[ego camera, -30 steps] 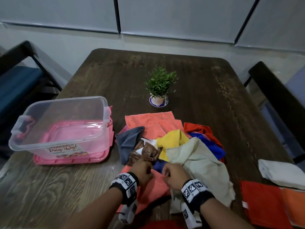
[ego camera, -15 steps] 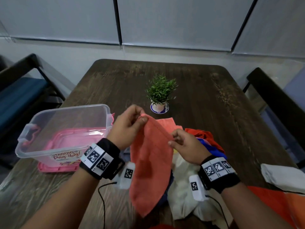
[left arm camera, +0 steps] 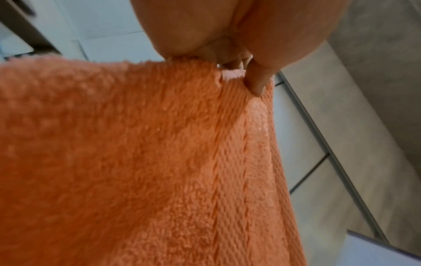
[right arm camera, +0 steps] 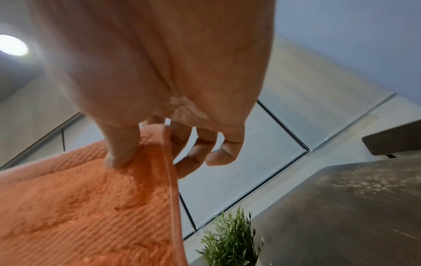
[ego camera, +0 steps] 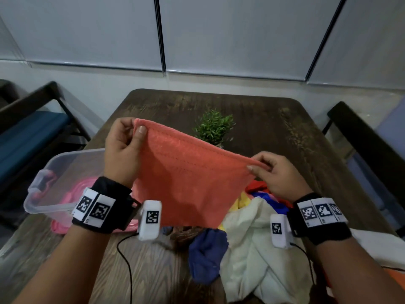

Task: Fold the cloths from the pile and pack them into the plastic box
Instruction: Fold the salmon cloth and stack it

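At centre frame our left hand point(ego camera: 122, 154) and right hand point(ego camera: 277, 174) each pinch a top corner of the salmon-orange terry cloth point(ego camera: 188, 181), fingers gripping it spread above the tabletop point(ego camera: 263, 119).

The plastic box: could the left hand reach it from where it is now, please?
Probably yes: the plastic box sits open just below and left of the left hand, nothing between. But that hand pinches a corner of the orange cloth, so it isn't free.

Coral cloth point(ego camera: 188, 178); clear box point(ego camera: 65, 172), pink lid point(ego camera: 72, 196).
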Demonstrator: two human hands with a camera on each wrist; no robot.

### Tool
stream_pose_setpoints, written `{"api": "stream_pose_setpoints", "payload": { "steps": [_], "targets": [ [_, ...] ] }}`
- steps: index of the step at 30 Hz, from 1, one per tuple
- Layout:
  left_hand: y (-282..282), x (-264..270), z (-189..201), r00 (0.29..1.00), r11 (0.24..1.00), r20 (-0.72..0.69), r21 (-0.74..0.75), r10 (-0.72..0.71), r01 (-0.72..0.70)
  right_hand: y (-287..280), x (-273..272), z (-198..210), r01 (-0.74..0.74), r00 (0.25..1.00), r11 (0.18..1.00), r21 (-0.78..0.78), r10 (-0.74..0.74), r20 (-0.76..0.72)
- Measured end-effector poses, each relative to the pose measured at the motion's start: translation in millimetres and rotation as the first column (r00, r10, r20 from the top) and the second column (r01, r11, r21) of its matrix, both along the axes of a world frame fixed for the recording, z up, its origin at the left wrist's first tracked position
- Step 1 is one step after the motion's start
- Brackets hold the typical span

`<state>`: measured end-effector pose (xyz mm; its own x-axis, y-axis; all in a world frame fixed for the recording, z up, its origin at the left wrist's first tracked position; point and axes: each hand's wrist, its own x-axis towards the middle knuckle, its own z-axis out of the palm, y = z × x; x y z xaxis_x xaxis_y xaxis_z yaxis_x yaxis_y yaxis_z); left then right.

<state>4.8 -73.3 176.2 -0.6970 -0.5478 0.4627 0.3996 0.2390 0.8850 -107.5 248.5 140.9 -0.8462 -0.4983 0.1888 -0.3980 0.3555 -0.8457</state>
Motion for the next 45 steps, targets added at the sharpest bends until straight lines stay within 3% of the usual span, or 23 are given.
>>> {"api": "stream_pose_setpoints", "payload": {
  "steps": [5,8,15,20,26,34,39,42,45],
  "targets": [
    [-14,5,-14,0.998,0.997,0.056,0.078,-0.02,0.015,1,-4,8,0.118,0.992,0.979,-0.168,-0.123,-0.015],
    [-17,8,-19,0.995,0.99,0.079,0.135,-0.061,0.05,-2,-2,7,0.139,0.99,0.934,-0.33,-0.118,0.082],
    [-21,31,-53,0.916,0.944,0.27,0.23,-0.296,0.237,9,10,-6,0.187,0.948,0.89,-0.415,-0.052,0.314],
    [-29,43,-44,0.937,0.933,0.173,0.255,-0.304,0.255,16,11,5,0.197,0.941,0.799,-0.568,0.009,0.339],
    [-21,23,-54,0.951,0.945,0.188,0.268,-0.244,0.19,-1,7,-9,0.233,0.931,0.851,-0.471,-0.056,0.36],
    [-14,25,-41,0.945,0.922,0.136,0.296,-0.299,0.249,-2,15,4,0.203,0.932,0.787,-0.583,0.027,0.361],
    [-16,41,-90,0.908,0.881,0.24,0.417,-0.344,0.223,9,30,-35,0.197,0.879,0.861,-0.469,0.056,0.473],
    [-12,69,-149,0.812,0.882,0.452,0.445,-0.369,0.154,18,59,-88,0.192,0.796,0.947,-0.258,0.004,0.606],
    [-3,101,-201,0.685,0.939,0.665,0.333,-0.297,0.084,34,85,-136,0.136,0.702,0.99,-0.033,-0.073,0.709]
  ]
}}
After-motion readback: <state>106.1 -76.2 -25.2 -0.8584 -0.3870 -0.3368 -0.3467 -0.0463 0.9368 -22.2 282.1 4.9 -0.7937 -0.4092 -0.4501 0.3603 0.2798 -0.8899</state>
